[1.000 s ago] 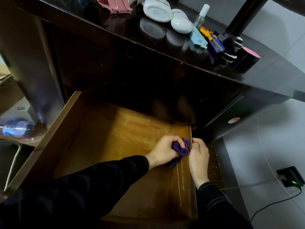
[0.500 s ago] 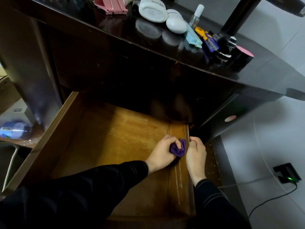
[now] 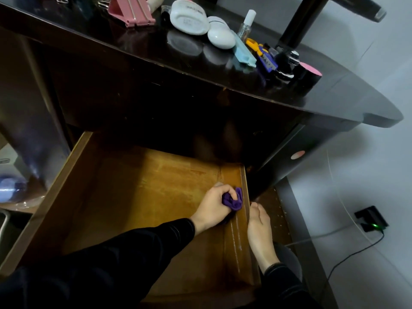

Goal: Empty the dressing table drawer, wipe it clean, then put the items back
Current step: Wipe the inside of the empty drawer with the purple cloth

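Observation:
The wooden drawer is pulled out below the dark dressing table, and its bottom is bare. Inside it, my left hand grips a bunched purple cloth against the inner face of the right wall. My right hand lies just outside that wall, fingers pointing up along its outer side and holding nothing. On the tabletop lie a pink stand, two white containers, a small clear bottle, a light blue case and a black jar with a pink lid.
A black power adapter with a green light and its cable lie on the pale floor at the right. A blue-capped bottle sits on a low shelf at the far left. A black post rises behind the tabletop.
My right hand has let go of the top of the drawer's right wall and slid down its outer side. My left hand keeps the cloth at the same wall, shifted slightly.

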A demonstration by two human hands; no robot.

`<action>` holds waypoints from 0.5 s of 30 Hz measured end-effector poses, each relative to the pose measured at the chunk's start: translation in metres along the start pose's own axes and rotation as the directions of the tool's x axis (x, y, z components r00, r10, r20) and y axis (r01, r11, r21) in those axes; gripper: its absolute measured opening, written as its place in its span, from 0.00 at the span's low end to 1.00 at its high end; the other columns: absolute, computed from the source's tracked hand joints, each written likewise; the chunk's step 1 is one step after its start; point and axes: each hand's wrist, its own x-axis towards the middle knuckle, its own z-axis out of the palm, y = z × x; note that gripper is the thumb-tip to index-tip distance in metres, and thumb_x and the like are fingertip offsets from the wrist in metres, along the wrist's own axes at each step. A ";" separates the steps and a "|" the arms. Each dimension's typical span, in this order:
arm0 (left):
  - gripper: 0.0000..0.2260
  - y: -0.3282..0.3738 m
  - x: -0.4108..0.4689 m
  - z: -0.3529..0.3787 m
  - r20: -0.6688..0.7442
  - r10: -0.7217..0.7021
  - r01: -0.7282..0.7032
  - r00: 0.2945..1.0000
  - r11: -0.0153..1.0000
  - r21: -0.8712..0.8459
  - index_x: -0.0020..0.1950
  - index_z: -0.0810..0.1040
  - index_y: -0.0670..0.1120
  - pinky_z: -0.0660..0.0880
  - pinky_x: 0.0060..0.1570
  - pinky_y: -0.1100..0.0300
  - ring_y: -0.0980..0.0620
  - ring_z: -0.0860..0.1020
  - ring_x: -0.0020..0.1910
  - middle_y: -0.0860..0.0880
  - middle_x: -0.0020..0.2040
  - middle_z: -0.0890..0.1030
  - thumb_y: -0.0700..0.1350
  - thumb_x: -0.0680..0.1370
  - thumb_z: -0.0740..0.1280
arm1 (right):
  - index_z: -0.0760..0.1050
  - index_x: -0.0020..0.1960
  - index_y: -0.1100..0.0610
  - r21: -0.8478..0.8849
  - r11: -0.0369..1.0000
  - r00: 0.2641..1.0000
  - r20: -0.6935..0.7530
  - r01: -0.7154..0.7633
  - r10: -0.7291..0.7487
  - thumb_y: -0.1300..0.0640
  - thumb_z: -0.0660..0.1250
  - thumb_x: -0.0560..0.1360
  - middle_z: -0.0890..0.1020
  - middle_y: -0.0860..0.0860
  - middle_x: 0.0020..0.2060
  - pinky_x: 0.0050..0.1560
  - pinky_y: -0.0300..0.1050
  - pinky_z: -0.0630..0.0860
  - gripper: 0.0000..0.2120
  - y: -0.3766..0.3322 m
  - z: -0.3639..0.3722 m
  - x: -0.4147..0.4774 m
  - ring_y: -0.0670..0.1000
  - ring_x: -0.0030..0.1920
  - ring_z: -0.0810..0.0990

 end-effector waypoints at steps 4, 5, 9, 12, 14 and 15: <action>0.16 -0.005 -0.001 -0.007 0.115 -0.129 0.133 0.985 0.991 -0.031 0.44 0.78 0.47 0.74 0.53 0.61 0.50 0.79 0.49 0.48 0.46 0.80 0.25 0.71 0.67 | 0.75 0.64 0.56 -0.024 1.000 1.000 0.006 -0.017 0.017 0.47 0.50 0.86 0.82 0.56 0.56 0.67 0.61 0.73 0.20 -0.006 0.001 -0.003 0.56 0.59 0.80; 0.16 -0.002 0.000 -0.008 0.120 -0.122 0.126 0.985 0.992 -0.028 0.44 0.78 0.47 0.75 0.53 0.61 0.51 0.80 0.49 0.49 0.46 0.81 0.25 0.71 0.67 | 0.75 0.65 0.56 -0.033 0.999 1.000 0.005 -0.018 0.018 0.47 0.50 0.86 0.82 0.56 0.57 0.67 0.61 0.73 0.20 -0.006 0.000 -0.003 0.56 0.60 0.80; 0.12 0.014 0.005 -0.009 0.062 0.014 -0.015 0.998 1.000 0.012 0.46 0.80 0.47 0.75 0.54 0.62 0.51 0.79 0.49 0.48 0.49 0.80 0.30 0.71 0.72 | 0.73 0.70 0.57 -0.039 0.999 1.000 -0.004 -0.007 0.007 0.48 0.51 0.86 0.79 0.56 0.63 0.71 0.59 0.70 0.21 -0.005 0.001 -0.001 0.55 0.65 0.76; 0.12 0.012 0.001 -0.007 0.044 0.042 -0.044 0.998 0.998 0.038 0.47 0.80 0.46 0.72 0.55 0.65 0.52 0.77 0.50 0.46 0.52 0.76 0.31 0.71 0.73 | 0.74 0.68 0.58 -0.040 0.999 1.000 -0.015 0.020 -0.021 0.49 0.51 0.86 0.80 0.56 0.61 0.69 0.58 0.71 0.20 -0.004 0.002 -0.001 0.56 0.63 0.77; 0.11 0.003 -0.005 -0.006 0.081 -0.003 -0.002 0.997 0.998 0.068 0.48 0.80 0.43 0.72 0.59 0.59 0.48 0.76 0.52 0.45 0.53 0.76 0.29 0.71 0.71 | 0.75 0.66 0.57 -0.050 0.998 0.999 -0.017 0.028 -0.028 0.49 0.51 0.86 0.81 0.55 0.57 0.66 0.58 0.73 0.19 -0.004 0.003 -0.001 0.56 0.60 0.79; 0.10 -0.001 -0.007 -0.006 0.111 -0.036 0.026 0.993 0.995 0.092 0.48 0.80 0.41 0.73 0.60 0.56 0.46 0.76 0.53 0.44 0.53 0.76 0.29 0.71 0.71 | 0.75 0.65 0.57 -0.057 0.998 0.999 -0.017 0.033 -0.034 0.49 0.51 0.86 0.82 0.55 0.56 0.65 0.58 0.74 0.19 -0.004 0.003 0.000 0.56 0.59 0.79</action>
